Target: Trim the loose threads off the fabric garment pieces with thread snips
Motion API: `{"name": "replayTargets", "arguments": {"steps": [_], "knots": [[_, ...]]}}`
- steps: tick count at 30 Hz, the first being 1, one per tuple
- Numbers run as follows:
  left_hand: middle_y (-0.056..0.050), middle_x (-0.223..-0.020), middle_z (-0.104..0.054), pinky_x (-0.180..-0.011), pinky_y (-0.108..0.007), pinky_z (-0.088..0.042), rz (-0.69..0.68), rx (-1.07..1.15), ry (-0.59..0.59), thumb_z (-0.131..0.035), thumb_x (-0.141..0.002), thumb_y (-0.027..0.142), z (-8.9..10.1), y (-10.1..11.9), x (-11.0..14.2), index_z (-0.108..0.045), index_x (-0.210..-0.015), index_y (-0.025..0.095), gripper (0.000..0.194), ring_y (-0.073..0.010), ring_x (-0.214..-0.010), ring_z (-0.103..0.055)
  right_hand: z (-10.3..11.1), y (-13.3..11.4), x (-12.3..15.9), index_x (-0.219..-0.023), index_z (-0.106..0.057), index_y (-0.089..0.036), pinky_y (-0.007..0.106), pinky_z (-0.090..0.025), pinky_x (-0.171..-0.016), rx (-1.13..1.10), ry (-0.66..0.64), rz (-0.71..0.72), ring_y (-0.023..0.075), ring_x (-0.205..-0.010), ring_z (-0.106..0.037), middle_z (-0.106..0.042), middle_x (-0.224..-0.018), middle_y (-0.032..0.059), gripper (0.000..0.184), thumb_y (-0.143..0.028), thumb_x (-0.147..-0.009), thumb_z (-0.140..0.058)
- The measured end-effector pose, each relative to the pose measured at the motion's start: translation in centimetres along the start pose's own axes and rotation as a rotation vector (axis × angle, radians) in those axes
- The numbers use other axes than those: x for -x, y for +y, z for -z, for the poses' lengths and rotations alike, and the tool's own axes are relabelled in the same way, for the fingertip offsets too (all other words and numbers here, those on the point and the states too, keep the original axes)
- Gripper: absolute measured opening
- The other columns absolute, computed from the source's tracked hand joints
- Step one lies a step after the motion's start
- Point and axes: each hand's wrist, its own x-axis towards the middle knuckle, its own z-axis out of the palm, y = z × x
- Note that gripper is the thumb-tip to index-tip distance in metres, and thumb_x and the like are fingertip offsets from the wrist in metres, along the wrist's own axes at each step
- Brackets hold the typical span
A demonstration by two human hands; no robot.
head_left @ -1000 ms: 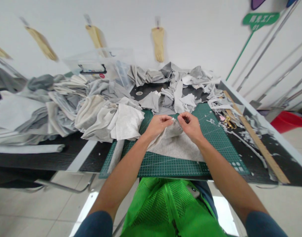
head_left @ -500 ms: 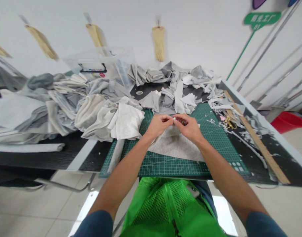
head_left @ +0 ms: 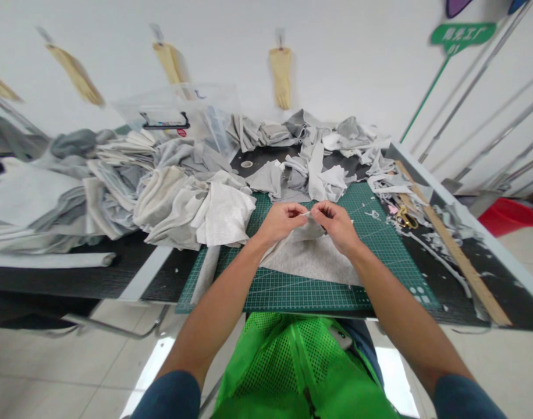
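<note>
A light grey piece of fabric [head_left: 312, 259] lies partly on the green cutting mat [head_left: 275, 297], its far edge raised between my hands. My left hand [head_left: 281, 224] pinches that edge with thumb and forefinger. Close beside it, my right hand [head_left: 334, 224] is closed on the same edge, with a short whitish stretch of it showing between the fingertips. Something small and dark shows under the right fingers; I cannot make out what it is. A rolled grey cloth [head_left: 205, 273] rests on the mat's left side.
Heaps of grey and white fabric [head_left: 225, 212] lie left and behind. Right of the mat are gold-handled scissors [head_left: 406, 219], cloth scraps and a wooden ruler [head_left: 454, 250]. A clear plastic box [head_left: 209, 125] and a tape roll [head_left: 246, 164] stand farther back.
My fingertips have moved slightly apart, with the right hand shifting right. A thin stretch of the fabric edge now shows between them, where a small white bunch was before.
</note>
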Motion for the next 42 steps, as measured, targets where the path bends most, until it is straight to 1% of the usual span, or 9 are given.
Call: {"name": "replayTargets", "arguments": {"steps": [3,7,12,16,24,28,32,36,42], "knots": [[-0.003,-0.076,-0.073,-0.067,-0.025,-0.046,-0.022,-0.058,0.032,-0.072,-0.072,0.02,-0.1,0.2,0.0,-0.078,-0.079,0.014,0.011,-0.0133,-0.069,-0.061,-0.2,-0.2,0.1,-0.077,-0.065,-0.02,0.026,-0.028,-0.052,-0.107,-0.029,-0.06,0.0104,-0.056,-0.039,-0.05,-0.064,-0.0038,0.032,-0.049,-0.086,-0.075],[-0.003,-0.076,-0.075,-0.067,-0.025,-0.046,-0.02,-0.081,0.054,-0.073,-0.074,0.023,0.0,0.3,0.1,-0.08,-0.08,0.015,0.012,-0.0136,-0.07,-0.062,-0.1,-0.4,0.1,-0.082,-0.068,-0.021,0.026,-0.031,-0.052,-0.146,-0.025,-0.08,0.012,-0.06,-0.045,-0.057,-0.071,-0.0006,0.036,-0.056,-0.09,-0.067],[-0.006,-0.08,-0.077,-0.069,-0.027,-0.048,0.009,-0.062,0.06,-0.08,-0.074,0.032,0.1,0.3,0.1,-0.082,-0.083,0.014,0.021,-0.0155,-0.071,-0.064,-0.1,-0.9,0.3,-0.096,-0.071,-0.021,0.026,-0.038,-0.061,0.161,-0.015,0.102,0.0123,-0.067,-0.051,-0.064,-0.08,0.0001,0.032,-0.051,-0.086,-0.075],[-0.006,-0.079,-0.077,-0.067,-0.027,-0.047,0.018,-0.084,0.057,-0.082,-0.073,0.036,0.2,0.5,0.3,-0.083,-0.083,0.014,0.024,-0.0151,-0.07,-0.064,-0.3,-0.9,0.3,-0.09,-0.073,-0.019,0.027,-0.04,-0.063,0.261,0.028,0.152,0.013,-0.067,-0.052,-0.068,-0.079,0.0009,0.027,-0.047,-0.088,-0.073],[-0.006,-0.077,-0.076,-0.065,-0.027,-0.047,0.016,-0.105,0.08,-0.079,-0.075,0.037,0.0,0.7,0.3,-0.083,-0.08,0.015,0.022,-0.015,-0.069,-0.063,-0.1,0.0,0.0,-0.083,-0.065,-0.02,0.025,-0.033,-0.052,0.017,0.057,-0.061,0.0106,-0.056,-0.044,-0.055,-0.065,-0.0034,0.033,-0.052,-0.087,-0.072],[-0.005,-0.077,-0.077,-0.065,-0.027,-0.047,0.03,-0.089,0.115,-0.079,-0.074,0.034,0.3,0.6,0.1,-0.083,-0.078,0.016,0.019,-0.0153,-0.069,-0.062,0.7,0.4,-0.3,-0.106,-0.063,-0.021,0.025,-0.044,-0.061,-0.064,0.039,-0.134,0.0128,-0.07,-0.056,-0.067,-0.09,0.0013,0.035,-0.041,-0.08,-0.076],[-0.005,-0.076,-0.076,-0.065,-0.027,-0.047,0.051,-0.067,0.183,-0.08,-0.072,0.032,0.4,0.3,-0.1,-0.082,-0.075,0.016,0.017,-0.0149,-0.068,-0.062,1.4,0.8,-0.6,-0.129,-0.061,-0.02,0.032,-0.051,-0.076,0.145,0.02,-0.031,0.0171,-0.086,-0.062,-0.069,-0.12,0.0091,0.045,-0.038,-0.088,-0.066],[-0.005,-0.076,-0.076,-0.065,-0.027,-0.047,0.079,-0.028,0.238,-0.082,-0.07,0.034,0.5,-0.2,-0.3,-0.082,-0.079,0.016,0.02,-0.0146,-0.067,-0.061,1.5,0.9,-0.5,-0.155,-0.044,-0.022,0.04,-0.053,-0.086,0.404,-0.025,0.139,0.0207,-0.087,-0.064,-0.072,-0.116,0.0092,0.061,-0.038,-0.098,-0.056],[-0.005,-0.08,-0.077,-0.065,-0.026,-0.045,0.098,0.038,0.258,-0.085,-0.068,0.035,0.6,-0.5,-0.4,-0.083,-0.083,0.016,0.024,-0.0143,-0.069,-0.062,1.2,0.7,-0.1,-0.162,-0.036,-0.024,0.045,-0.054,-0.093,0.734,-0.057,0.438,0.0268,-0.101,-0.065,-0.068,-0.117,0.0141,0.06,-0.033,-0.104,-0.047]]}}
